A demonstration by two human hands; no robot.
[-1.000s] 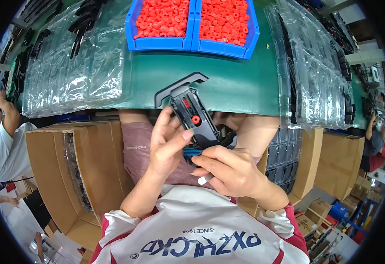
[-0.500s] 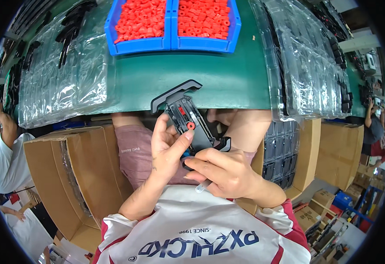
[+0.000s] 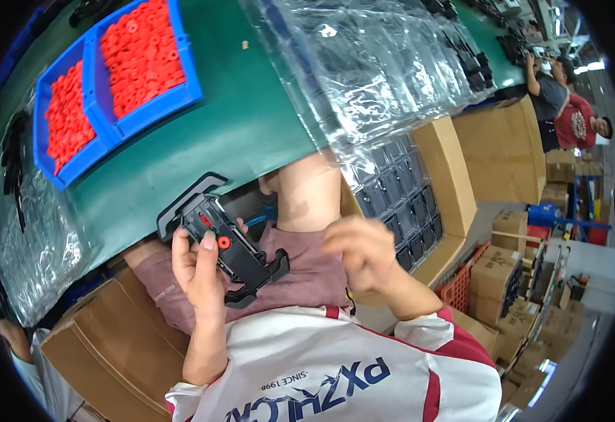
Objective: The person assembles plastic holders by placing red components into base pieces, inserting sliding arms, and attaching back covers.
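My left hand (image 3: 201, 278) grips a black plastic holder (image 3: 241, 261) over my lap, its thumb on the top face. The holder has a wide hooked arm at its far end and two jutting feet at the near end. A small red gear wheel (image 3: 224, 243) and another red piece (image 3: 205, 220) show in its open body. Apart from it, to the right, my right hand (image 3: 361, 253) is raised near an open carton. Its fingers are bent and smeared by motion, so whether it holds anything cannot be made out.
Two joined blue bins (image 3: 111, 133) of small red parts stand on the green table (image 3: 230, 105). Clear plastic-wrapped trays (image 3: 385, 77) cover its right side. The open carton (image 3: 448, 176) holds dark parts in trays. A brown box (image 3: 118, 330) stands left; people (image 3: 567, 112) are far right.
My view has swung to the right. My right hand has left the holder and moved off to the right; the clear strip near it no longer shows. My left hand keeps its hold.
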